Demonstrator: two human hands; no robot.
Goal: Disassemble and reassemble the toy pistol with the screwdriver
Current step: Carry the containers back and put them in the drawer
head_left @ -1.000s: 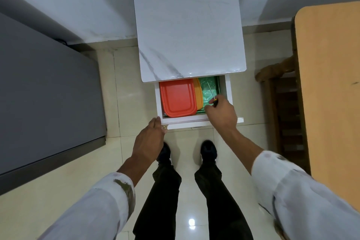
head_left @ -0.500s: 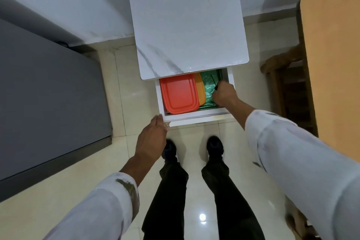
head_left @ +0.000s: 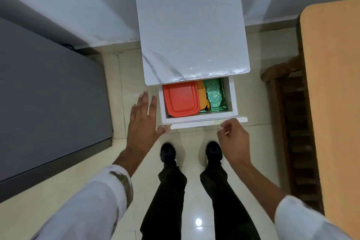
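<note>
Orange lid (head_left: 181, 101) fills the open drawer (head_left: 231, 96) at twelve o'clock; left hand (head_left: 143, 122) spread flat at nine, right hand (head_left: 233, 138) loosely curled, empty, at three.

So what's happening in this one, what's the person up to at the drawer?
A person stands over a small marble-topped cabinet with its drawer pulled open. Inside lie an orange lidded box, a yellow one beside it, and a green bag; a yellow-and-black tool that may be the screwdriver rests between them. The left hand is spread open beside the drawer; the right hand hovers loosely curled at the drawer front, holding nothing.
</note>
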